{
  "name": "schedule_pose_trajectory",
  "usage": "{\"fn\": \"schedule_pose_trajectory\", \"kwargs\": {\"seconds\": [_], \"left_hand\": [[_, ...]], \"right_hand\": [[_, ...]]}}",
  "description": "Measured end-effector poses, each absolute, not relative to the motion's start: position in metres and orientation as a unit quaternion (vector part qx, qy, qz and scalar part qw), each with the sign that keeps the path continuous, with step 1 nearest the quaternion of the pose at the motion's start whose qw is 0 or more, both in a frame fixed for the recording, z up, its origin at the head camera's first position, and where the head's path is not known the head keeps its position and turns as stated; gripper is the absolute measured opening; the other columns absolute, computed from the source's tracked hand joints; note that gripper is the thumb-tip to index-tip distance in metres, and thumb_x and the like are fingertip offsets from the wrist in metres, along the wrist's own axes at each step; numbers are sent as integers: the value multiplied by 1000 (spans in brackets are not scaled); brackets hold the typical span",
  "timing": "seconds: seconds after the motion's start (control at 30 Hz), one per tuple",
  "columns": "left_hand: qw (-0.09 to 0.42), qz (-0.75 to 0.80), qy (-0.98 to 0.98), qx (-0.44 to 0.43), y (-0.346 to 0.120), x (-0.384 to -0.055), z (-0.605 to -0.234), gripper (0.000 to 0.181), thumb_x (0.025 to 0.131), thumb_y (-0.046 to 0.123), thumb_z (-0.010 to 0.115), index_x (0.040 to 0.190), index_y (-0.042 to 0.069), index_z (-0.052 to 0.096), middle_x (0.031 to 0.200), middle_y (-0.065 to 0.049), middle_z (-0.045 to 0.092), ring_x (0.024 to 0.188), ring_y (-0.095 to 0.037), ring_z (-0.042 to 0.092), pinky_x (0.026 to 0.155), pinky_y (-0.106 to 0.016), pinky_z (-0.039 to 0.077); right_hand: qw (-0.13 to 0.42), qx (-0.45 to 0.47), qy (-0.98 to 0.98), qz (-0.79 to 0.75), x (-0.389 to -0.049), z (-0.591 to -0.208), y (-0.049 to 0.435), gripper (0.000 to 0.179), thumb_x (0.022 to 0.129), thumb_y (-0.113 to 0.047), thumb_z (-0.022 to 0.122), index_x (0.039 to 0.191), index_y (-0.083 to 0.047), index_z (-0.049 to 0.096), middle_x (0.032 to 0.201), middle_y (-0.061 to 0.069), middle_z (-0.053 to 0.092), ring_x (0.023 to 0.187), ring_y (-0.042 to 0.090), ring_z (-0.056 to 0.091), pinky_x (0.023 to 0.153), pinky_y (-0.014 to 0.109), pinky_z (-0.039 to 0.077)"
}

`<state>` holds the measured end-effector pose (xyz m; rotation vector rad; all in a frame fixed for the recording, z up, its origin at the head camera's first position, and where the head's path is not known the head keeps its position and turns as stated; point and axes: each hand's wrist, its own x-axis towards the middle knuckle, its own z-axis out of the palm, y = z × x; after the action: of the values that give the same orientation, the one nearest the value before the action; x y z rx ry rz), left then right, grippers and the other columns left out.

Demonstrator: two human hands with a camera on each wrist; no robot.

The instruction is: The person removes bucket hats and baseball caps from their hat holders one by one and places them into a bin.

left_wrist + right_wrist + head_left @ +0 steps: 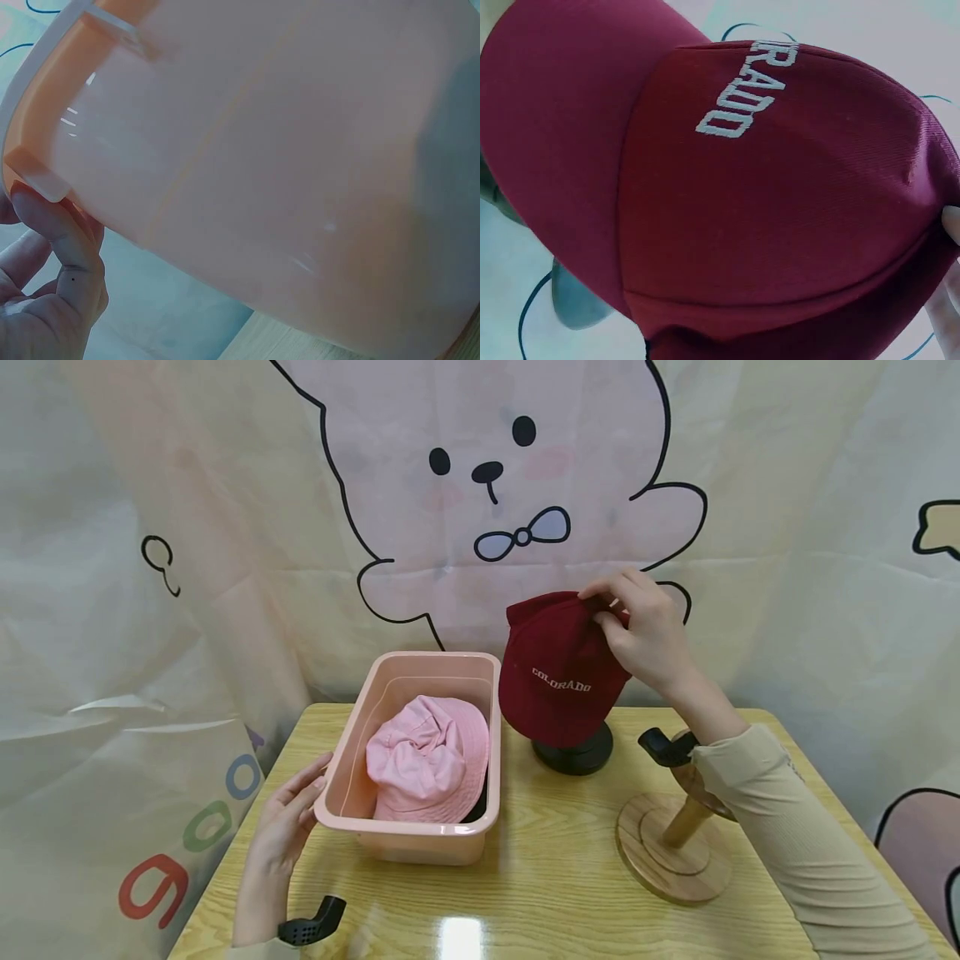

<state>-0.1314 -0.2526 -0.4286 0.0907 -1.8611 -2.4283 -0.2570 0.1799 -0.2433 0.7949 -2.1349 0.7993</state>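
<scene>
A dark red baseball cap [558,668] with white "COLORADO" lettering hangs from my right hand [647,631], brim down. The fingertips pinch its crown, and in the right wrist view the cap [772,202] fills most of the picture, a thumb tip at its right edge. My left hand [288,822] holds the left rim of a pink plastic bin [420,843]. Seen from the left wrist, the fingers of that hand [64,277] curl at the rim of the bin [262,150]. Inside the bin lies a pink bucket hat [427,756], with something dark partly hidden beside it.
Behind the red cap stands a black round base [577,756], its upper part hidden. A wooden stand [675,852] with a round base is at the right, partly covered by my right forearm. The wooden table [540,893] ends at a printed curtain [450,585].
</scene>
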Motion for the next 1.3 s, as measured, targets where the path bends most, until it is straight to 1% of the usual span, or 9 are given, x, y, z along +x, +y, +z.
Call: {"fn": "schedule_pose_trajectory", "kwargs": {"seconds": [0.17,0.23,0.43,0.53,0.67,0.77,0.93,1.17,1.3], "left_hand": [[40,-793,-607,31,-253,-132,-429,32,98,7,50,117,24,69,108,12,70,95,-3,68,74,-19,56],[40,-792,-608,33,-253,-132,-429,32,98,7,50,117,24,69,108,13,69,95,-3,68,74,-18,56],[38,-791,-609,32,-253,-131,-429,31,98,8,51,119,23,68,110,13,69,97,-3,67,75,-19,56],[37,-792,-609,31,-253,-131,-429,32,98,7,50,120,23,68,110,13,69,97,-3,67,75,-19,56],[37,-791,-610,31,-253,-131,-428,32,99,7,50,119,23,68,110,13,69,96,-3,67,75,-19,56],[39,-792,-609,28,-253,-132,-428,32,99,7,50,119,23,68,110,13,69,97,-3,67,75,-19,56],[40,-792,-608,25,-253,-132,-429,32,99,6,49,118,23,69,110,12,69,97,-3,67,75,-19,55],[41,-792,-608,29,-253,-132,-429,32,98,6,50,117,24,69,110,12,69,98,-3,67,76,-19,56],[42,-796,-603,26,-253,-133,-429,33,98,5,49,116,24,70,109,12,70,97,-3,68,75,-19,56]], "right_hand": [[340,316,-831,305,-250,-237,174,26,85,12,55,101,-5,68,100,9,64,89,17,57,71,16,42],[338,318,-833,302,-248,-234,172,26,85,12,55,101,-5,68,100,9,64,89,17,57,71,17,43],[333,322,-834,301,-242,-228,168,25,85,13,55,100,-2,67,101,11,65,90,18,60,75,33,55],[331,323,-832,305,-239,-224,166,24,85,12,55,100,-3,68,100,10,66,91,17,61,75,23,54],[323,330,-829,317,-233,-219,162,26,85,11,56,100,-5,69,99,8,66,91,15,61,74,4,44],[318,336,-825,324,-229,-215,158,26,85,12,56,100,-5,69,98,7,66,92,15,61,74,2,42],[309,346,-824,326,-226,-212,149,25,85,11,55,99,-5,68,98,7,65,93,15,60,75,9,48],[291,356,-824,332,-224,-211,136,23,87,8,55,99,-6,68,101,6,65,93,16,61,77,33,57],[280,365,-819,342,-224,-210,128,24,87,8,55,99,-6,69,102,7,66,92,18,62,77,35,58]]}}
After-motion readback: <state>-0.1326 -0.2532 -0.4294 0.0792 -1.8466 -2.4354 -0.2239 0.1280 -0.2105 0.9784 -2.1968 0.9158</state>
